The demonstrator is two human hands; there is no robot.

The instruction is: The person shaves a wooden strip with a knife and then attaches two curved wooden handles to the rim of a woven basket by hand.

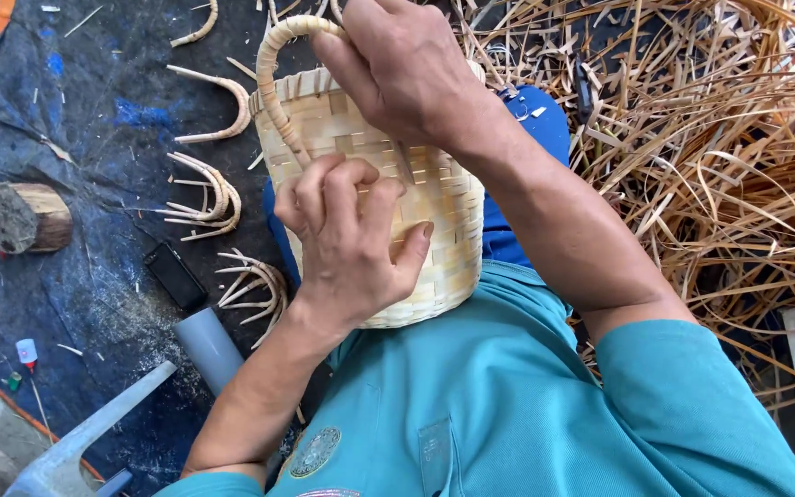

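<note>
At centre frame: small pale woven bamboo basket (434, 198), lying tilted against the person's lap, rim toward the top of the frame.
Weave: flat cream strips in a chequered plait, tighter bands near the base at lower centre.
Handle: arched wrapped cane handle (273, 78), rising from the rim at upper centre.
Left hand (347, 244): fingers curled in, knuckles bent, fingertips pinching at the basket wall; thumb spread flat against the weave.
Right hand (407, 64): closed around the top of the handle and rim, wrist crossing over the basket.
Left of frame: curved split-cane handle pieces (213, 198) on a dark blue tarpaulin (75, 120), a black phone (175, 275), a grey plastic pipe (209, 348), a short wooden log stump (28, 216).
Right of frame: loose heap of tan bamboo strips (701, 138).
</note>
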